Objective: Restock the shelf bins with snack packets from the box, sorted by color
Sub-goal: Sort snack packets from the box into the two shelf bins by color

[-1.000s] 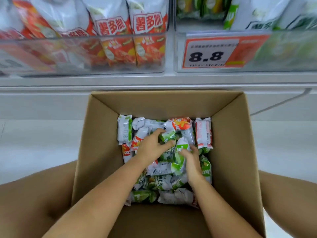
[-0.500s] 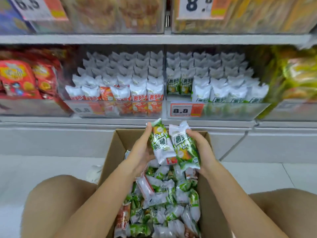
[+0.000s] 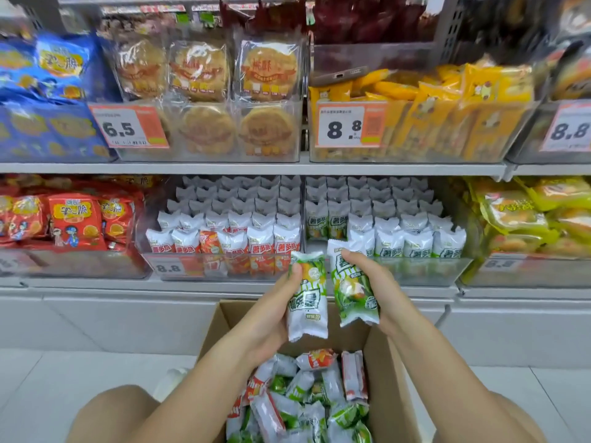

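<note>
Shelf bins [image 3: 387,270] behind; each hand grips green packet above box [image 3: 393,378].

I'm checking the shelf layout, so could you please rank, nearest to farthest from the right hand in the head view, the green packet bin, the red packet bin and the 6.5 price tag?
1. Green packet bin, directly behind the right hand, lower shelf.
2. Red packet bin, to the left, same shelf.
3. 6.5 price tag, upper shelf, far left.

Head cam, close, faces fwd/down at shelves [image 3: 249,169] and box [image 3: 393,378].
</note>
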`<state>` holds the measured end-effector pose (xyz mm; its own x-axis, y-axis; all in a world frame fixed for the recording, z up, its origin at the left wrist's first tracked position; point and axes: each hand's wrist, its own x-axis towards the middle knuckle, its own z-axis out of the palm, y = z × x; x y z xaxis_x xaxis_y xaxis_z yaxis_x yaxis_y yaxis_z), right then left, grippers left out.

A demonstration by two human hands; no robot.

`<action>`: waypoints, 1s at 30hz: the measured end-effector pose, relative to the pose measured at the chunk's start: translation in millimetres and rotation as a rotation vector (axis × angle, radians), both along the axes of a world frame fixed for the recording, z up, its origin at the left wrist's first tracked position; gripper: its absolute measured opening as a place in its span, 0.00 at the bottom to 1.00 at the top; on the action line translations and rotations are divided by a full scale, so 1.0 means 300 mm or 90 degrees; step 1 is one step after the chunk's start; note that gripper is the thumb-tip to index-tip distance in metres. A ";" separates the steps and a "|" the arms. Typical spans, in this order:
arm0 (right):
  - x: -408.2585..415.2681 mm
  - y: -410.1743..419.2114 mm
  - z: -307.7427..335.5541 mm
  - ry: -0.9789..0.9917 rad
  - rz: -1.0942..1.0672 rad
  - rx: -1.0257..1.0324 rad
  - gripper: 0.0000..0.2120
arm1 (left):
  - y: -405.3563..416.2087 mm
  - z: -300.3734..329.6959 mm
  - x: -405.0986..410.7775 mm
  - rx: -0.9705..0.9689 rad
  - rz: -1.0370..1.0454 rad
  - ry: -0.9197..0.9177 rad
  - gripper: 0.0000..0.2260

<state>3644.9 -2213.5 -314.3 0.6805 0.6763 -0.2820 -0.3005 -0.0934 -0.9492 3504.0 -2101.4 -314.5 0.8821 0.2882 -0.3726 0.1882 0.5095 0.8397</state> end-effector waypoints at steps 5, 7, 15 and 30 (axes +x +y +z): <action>0.152 0.055 0.086 -0.217 -0.071 -0.033 0.17 | 0.088 0.063 0.040 0.180 0.002 0.072 0.29; 0.202 0.065 0.099 -0.330 -0.104 -0.046 0.18 | 0.129 0.103 0.060 0.415 0.048 0.113 0.31; 0.309 0.121 0.059 -0.522 -0.130 -0.015 0.20 | 0.231 0.138 0.270 0.888 0.141 0.086 0.24; 0.360 0.214 -0.016 -0.409 -0.199 0.072 0.16 | 0.275 0.096 0.399 1.165 0.124 0.000 0.27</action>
